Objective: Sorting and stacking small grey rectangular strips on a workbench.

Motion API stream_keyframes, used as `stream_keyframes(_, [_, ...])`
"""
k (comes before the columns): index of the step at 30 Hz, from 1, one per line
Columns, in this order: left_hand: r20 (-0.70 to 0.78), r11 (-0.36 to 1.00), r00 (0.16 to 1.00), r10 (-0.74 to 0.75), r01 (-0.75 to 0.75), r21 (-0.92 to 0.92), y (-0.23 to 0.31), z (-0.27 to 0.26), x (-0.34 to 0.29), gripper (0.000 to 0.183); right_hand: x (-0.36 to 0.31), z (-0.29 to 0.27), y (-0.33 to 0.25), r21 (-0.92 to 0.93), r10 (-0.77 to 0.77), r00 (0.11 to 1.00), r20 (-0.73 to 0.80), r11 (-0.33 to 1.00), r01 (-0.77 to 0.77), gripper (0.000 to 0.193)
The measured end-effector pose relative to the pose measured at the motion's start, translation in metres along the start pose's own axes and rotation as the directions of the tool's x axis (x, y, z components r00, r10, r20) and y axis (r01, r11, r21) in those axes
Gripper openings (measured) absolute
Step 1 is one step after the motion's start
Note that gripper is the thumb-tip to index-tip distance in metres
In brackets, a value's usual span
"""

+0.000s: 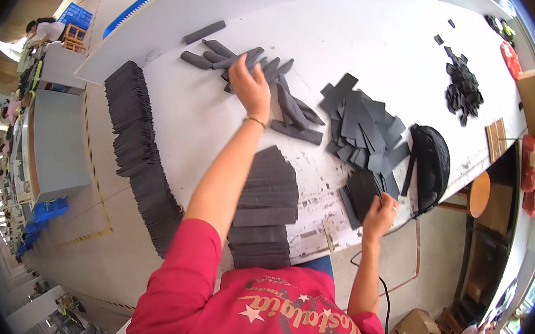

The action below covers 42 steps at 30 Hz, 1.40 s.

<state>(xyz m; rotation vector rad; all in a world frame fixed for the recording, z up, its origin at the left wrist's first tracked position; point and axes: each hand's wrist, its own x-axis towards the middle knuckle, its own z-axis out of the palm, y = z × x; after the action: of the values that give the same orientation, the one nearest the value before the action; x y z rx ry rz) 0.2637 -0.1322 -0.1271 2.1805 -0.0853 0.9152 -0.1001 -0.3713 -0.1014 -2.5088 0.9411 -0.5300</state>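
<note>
My left hand (251, 89) reaches over a loose heap of dark grey folded strips (295, 109) on the white table; its thumb and fingers are apart, and the fingertips touch or hover just above the strips. Closer to me, my right hand (380, 218) pinches the edge of a small stack of flat dark rectangular pieces (362, 191) at the table's front edge. More loose rectangular pieces (363, 128) spread out just beyond that stack. Between my arms, overlapping dark pieces (267, 189) lie in a row running toward my body.
A long row of dark pieces (137, 130) lines the table's left edge. On the right lie a black bag (429, 168) and a pile of small black bits (464, 89). A black cable (388, 305) hangs beside my right arm. A round stool (479, 194) stands past the table's right side.
</note>
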Motion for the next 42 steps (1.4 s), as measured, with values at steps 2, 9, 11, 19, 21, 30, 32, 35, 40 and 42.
stream_keyframes(2, [0.149, 0.971, 0.970, 0.192, -0.210, 0.114, -0.022, 0.006, 0.055, 0.064, 0.005, -0.006, 0.011, 0.051, 0.025, 1.000, -0.017, 0.998, -0.025, 0.015])
stream_keyframes(9, [0.377, 0.816, 0.821, -0.429, 0.173, 0.551, -0.161, -0.011, 0.187, 0.065, 0.014, -0.003, -0.076, 0.371, -0.127, 0.969, 0.213, 0.928, 0.040, 0.030])
stream_keyframes(11, [0.430, 0.789, 0.799, -0.420, 0.086, 0.609, -0.167, 0.003, 0.182, 0.066, 0.023, 0.022, -0.114, 0.411, -0.185, 0.916, 0.355, 0.911, 0.025, 0.053])
stream_keyframes(19, [0.501, 0.737, 0.658, -0.563, 0.126, 0.664, -0.169, 0.043, 0.157, 0.075, 0.075, 0.125, -0.182, 0.189, -0.373, 0.789, 0.489, 0.928, 0.321, 0.080])
stream_keyframes(21, [0.519, 0.728, 0.728, -0.447, -0.040, 0.684, -0.167, 0.040, 0.130, 0.070, 0.080, 0.144, -0.186, 0.183, -0.370, 0.770, 0.520, 0.929, 0.322, 0.079])
stream_keyframes(30, [0.516, 0.723, 0.809, -0.282, -0.174, 0.668, -0.142, -0.079, -0.010, 0.067, 0.054, 0.161, -0.216, 0.271, -0.516, 0.588, 0.622, 0.848, 0.456, 0.068])
stream_keyframes(32, [0.520, 0.759, 0.793, -0.318, -0.116, 0.640, -0.132, -0.102, -0.041, 0.066, 0.046, 0.162, -0.211, 0.235, -0.517, 0.561, 0.646, 0.835, 0.498, 0.066])
stream_keyframes(35, [0.532, 0.786, 0.765, -0.363, -0.056, 0.616, -0.118, -0.128, -0.055, 0.064, 0.054, 0.139, -0.193, 0.251, -0.490, 0.579, 0.651, 0.860, 0.445, 0.062])
stream_keyframes(40, [0.341, 0.926, 0.940, -0.033, -0.100, 0.364, -0.127, -0.184, -0.021, 0.025, 0.049, 0.074, -0.123, 0.301, -0.264, 0.837, 0.480, 0.945, 0.125, 0.025])
stream_keyframes(42, [0.253, 0.853, 0.883, -0.396, 0.251, 0.459, -0.138, -0.185, -0.008, 0.026, 0.043, 0.046, -0.080, 0.121, -0.084, 0.923, 0.375, 0.992, 0.041, 0.011])
